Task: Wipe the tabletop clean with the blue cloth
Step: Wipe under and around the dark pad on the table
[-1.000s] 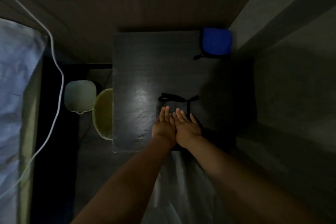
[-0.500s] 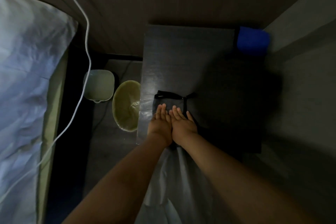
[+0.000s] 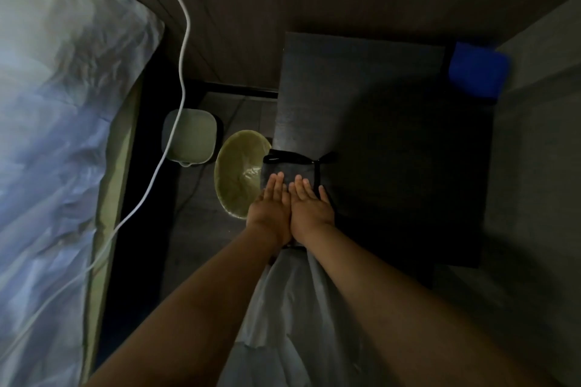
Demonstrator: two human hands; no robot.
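The dark tabletop (image 3: 361, 88) fills the middle right of the view. A folded blue cloth (image 3: 478, 72) lies at its far right corner, well away from both hands. My left hand (image 3: 270, 207) and my right hand (image 3: 309, 207) lie flat, side by side, palms down on a grey cloth with black trim (image 3: 295, 168). This grey cloth sits at the table's left edge, near the front. Neither hand grips anything. The right half of the table is in deep shadow.
A pale green bin (image 3: 239, 173) stands on the floor right beside the table's left edge, with a white lidded container (image 3: 190, 141) next to it. A white cable (image 3: 182, 41) runs down past a bed with light bedding (image 3: 56, 135). Walls close in behind and to the right.
Both hands have slid the grey cloth leftward across the table, from its middle to the left edge by the bin. The view has swung left; the blue cloth has not moved.
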